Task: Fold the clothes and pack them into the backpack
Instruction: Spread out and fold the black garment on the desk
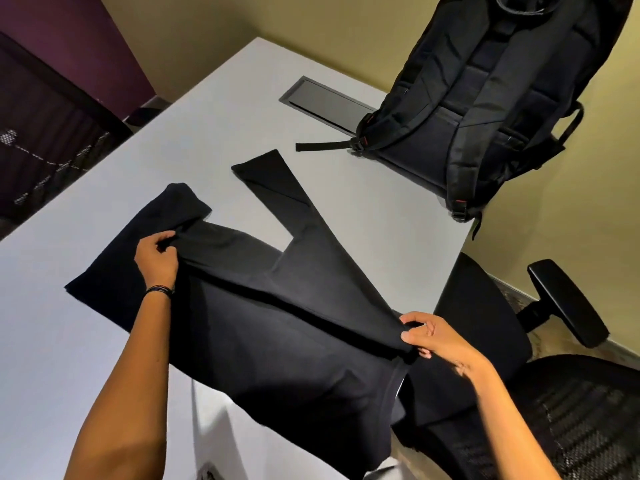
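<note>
Your left hand (156,259) is curled on the black garment (277,323) at its upper left part: thumb & fingers pinch a ridge of cloth, just beside the folded-over sleeve (180,206). A dark band (160,290) sits on that wrist. Your right hand (438,341) pinches the garment's right edge btw thumb and fingertips, near the right edge of the table (225,116). The garment lies mostly flat on the white table in front of you, w/ its near part hanging over the near edge. One long sleeve (273,188) stretches flat away from you, toward the backpack (485,98). The backpack stands upright at the far right corner, strap side to you, apart from the garment; one loose strap (325,146) lies on the table. I cannot tell if its top is open. A dark hatch (325,105) is set in the table just left of the backpack. A black office chair (485,306) is at the right.
</note>
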